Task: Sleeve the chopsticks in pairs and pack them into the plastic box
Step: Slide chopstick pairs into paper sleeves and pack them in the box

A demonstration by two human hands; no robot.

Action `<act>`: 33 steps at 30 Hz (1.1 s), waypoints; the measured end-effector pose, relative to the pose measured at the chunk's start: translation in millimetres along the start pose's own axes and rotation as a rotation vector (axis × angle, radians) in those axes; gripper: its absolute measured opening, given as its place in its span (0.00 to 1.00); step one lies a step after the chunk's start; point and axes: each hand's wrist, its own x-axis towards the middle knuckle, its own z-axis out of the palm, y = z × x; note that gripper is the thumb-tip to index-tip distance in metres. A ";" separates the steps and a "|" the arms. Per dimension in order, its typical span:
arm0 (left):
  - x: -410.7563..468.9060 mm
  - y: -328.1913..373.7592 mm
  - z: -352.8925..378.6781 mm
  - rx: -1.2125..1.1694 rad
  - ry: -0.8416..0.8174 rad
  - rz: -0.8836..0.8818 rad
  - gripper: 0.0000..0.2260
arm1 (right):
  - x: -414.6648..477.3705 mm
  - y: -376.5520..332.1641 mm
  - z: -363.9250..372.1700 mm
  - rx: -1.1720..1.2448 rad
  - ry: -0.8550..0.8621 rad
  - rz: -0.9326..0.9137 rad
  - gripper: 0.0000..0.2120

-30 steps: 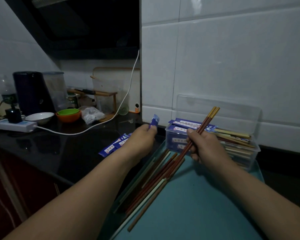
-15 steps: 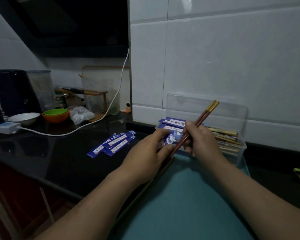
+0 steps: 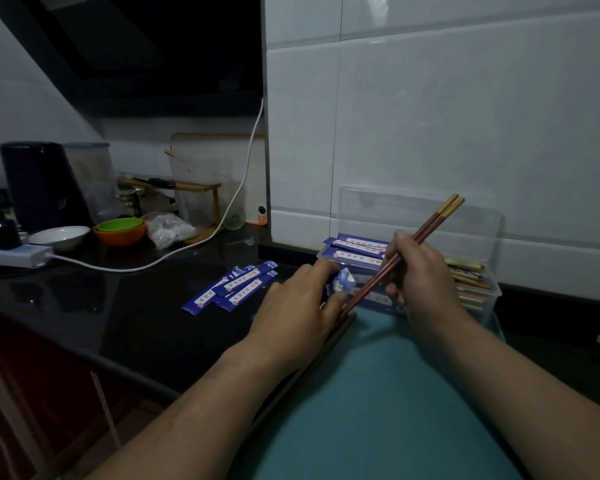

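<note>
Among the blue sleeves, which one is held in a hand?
The sleeve pinched by the left hand, next to the chopstick pair. The loose sleeves lie flat on the black counter; more are packed in the plastic box.

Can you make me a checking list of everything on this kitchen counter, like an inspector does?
Surface: black counter, teal mat in front.
Job's things: chopstick pair held tilted; blue sleeve beside its lower end; spare sleeves on the counter; plastic box open, sleeved pairs inside.
Clutter: white bowl, green bowl in orange bowl, plastic bag, dark container.
Hands: left hand pinches the sleeve; right hand grips the pair.
Cables: white cable from power strip up the wall.
Surroundings: white tiled wall.
</note>
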 end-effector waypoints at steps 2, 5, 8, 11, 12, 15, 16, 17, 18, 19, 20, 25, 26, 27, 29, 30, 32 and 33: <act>-1.0 -1.7 -0.1 0.011 0.006 0.013 0.08 | 0.3 -1.1 -0.1 0.023 0.017 -0.019 0.17; -1.3 -6.2 1.6 0.044 0.025 0.035 0.07 | 2.7 -3.5 -1.9 0.083 0.049 -0.027 0.17; -0.4 -9.1 5.0 0.062 0.014 0.037 0.06 | 6.3 -5.9 -3.3 0.160 0.097 -0.033 0.19; 0.1 -9.6 6.0 0.043 0.007 0.042 0.08 | 9.8 -6.4 -5.4 0.225 0.138 -0.041 0.18; 0.1 -9.5 5.8 0.035 0.004 0.043 0.09 | 10.9 -5.6 -5.9 0.237 0.147 -0.040 0.17; 0.1 -9.8 5.3 0.031 0.010 0.044 0.10 | 13.7 -3.3 -7.3 0.268 0.166 -0.044 0.16; 0.1 -9.8 5.1 0.034 0.013 0.046 0.10 | 14.4 -2.9 -7.0 0.272 0.171 -0.045 0.16; 0.0 -9.3 4.8 0.036 0.010 0.047 0.10 | 14.9 -2.6 -6.8 0.276 0.176 -0.046 0.16; -0.1 -9.0 4.7 0.037 0.005 0.046 0.10 | 15.4 -2.7 -6.6 0.279 0.180 -0.047 0.16; -0.4 -8.8 4.4 0.038 0.003 0.047 0.10 | 15.8 -2.6 -6.6 0.280 0.183 -0.048 0.16; -0.3 -8.9 4.4 0.040 0.004 0.048 0.10 | 16.4 -2.4 -6.6 0.280 0.186 -0.049 0.16; -0.3 -7.3 3.6 0.041 0.022 0.049 0.11 | 15.7 -1.7 -6.8 0.213 0.186 -0.071 0.16; -0.5 -6.8 3.6 0.043 0.023 0.051 0.10 | 14.6 -2.2 -6.4 0.189 0.183 -0.084 0.15; -0.6 -6.2 3.6 0.047 0.019 0.053 0.10 | 13.0 -3.3 -5.6 0.167 0.177 -0.096 0.15; -0.3 -5.3 4.7 0.058 0.016 0.058 0.10 | 8.5 -4.4 -3.1 0.150 0.141 -0.102 0.14; 0.3 -4.5 5.3 0.058 0.019 0.060 0.10 | 6.0 -4.0 -0.8 0.159 0.099 -0.095 0.12; 2.6 -0.2 5.4 0.060 0.032 0.077 0.11 | 0.2 -2.6 6.2 0.153 -0.018 -0.074 0.10; 4.0 3.3 5.0 0.075 0.036 0.087 0.13 | -2.9 -1.4 9.6 0.117 -0.079 -0.064 0.11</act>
